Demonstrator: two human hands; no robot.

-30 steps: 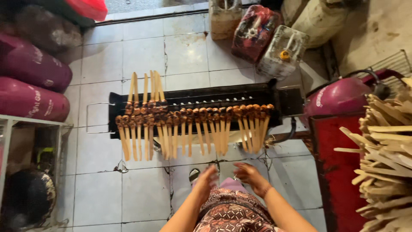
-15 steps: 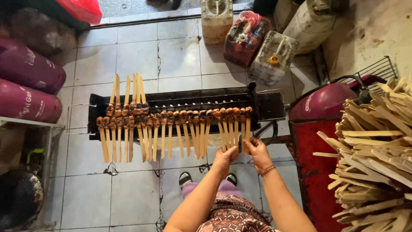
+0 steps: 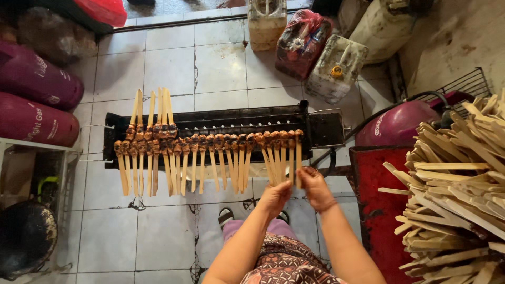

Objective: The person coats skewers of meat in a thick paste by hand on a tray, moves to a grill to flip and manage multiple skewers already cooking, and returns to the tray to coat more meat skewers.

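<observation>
The skewers point(image 3: 210, 158) lie across the long grill point(image 3: 221, 129). At its 3 o'clock end, sticks are pinched by the left hand point(image 3: 274, 195) and right hand point(image 3: 311, 184). Only bare sticks should be gripped, away from the heat.

At the centre of the frame a long black grill point(image 3: 221, 123) carries a row of meat skewers point(image 3: 205, 150), their flat wooden sticks pointing toward the lower edge. Both hands grip sticks at the row's right end: the left hand point(image 3: 275, 196) and the right hand point(image 3: 314, 185), though exactly which sticks is hard to tell. A heap of bare wooden sticks point(image 3: 457, 184) fills the right edge. Magenta gas cylinders point(image 3: 37, 100) lie at upper left.
</observation>
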